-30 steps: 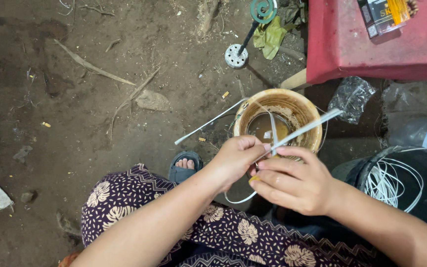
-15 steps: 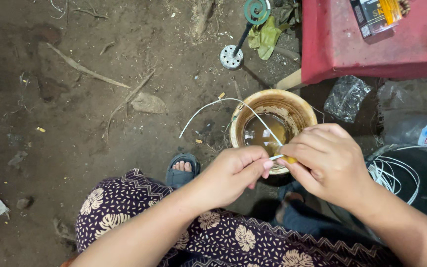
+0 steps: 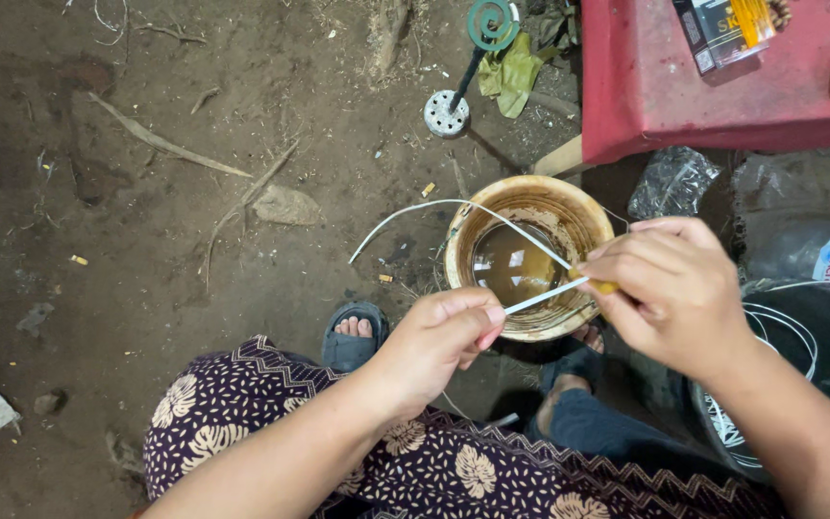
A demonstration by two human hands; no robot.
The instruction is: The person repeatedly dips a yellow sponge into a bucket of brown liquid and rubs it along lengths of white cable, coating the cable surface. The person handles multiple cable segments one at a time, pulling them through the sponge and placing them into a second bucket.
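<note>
My left hand [image 3: 439,341] pinches one end of a thin white strip [image 3: 542,294] just in front of a round brown bowl [image 3: 530,197] that holds murky liquid. My right hand [image 3: 674,293] grips the strip further along, together with a small yellow-handled tool [image 3: 603,285] that is mostly hidden in the fingers. Beyond my right hand the strip curves in a long arc [image 3: 415,208] over the bowl and out to the left above the dirt. Both hands hover over the bowl's near rim, above my patterned skirt [image 3: 415,461].
A red plastic stool [image 3: 722,96] with a dark packet on it stands at the upper right. A green coil on a stand [image 3: 468,67] sits on the dirt floor behind the bowl. A dark tub with coiled white strips [image 3: 809,356] is at the right. My sandalled feet [image 3: 353,332] rest below the bowl.
The right hand has moved right and slightly up along the strip, away from the left hand. The strip's free end has swung from straight to a curved arc on the left.
</note>
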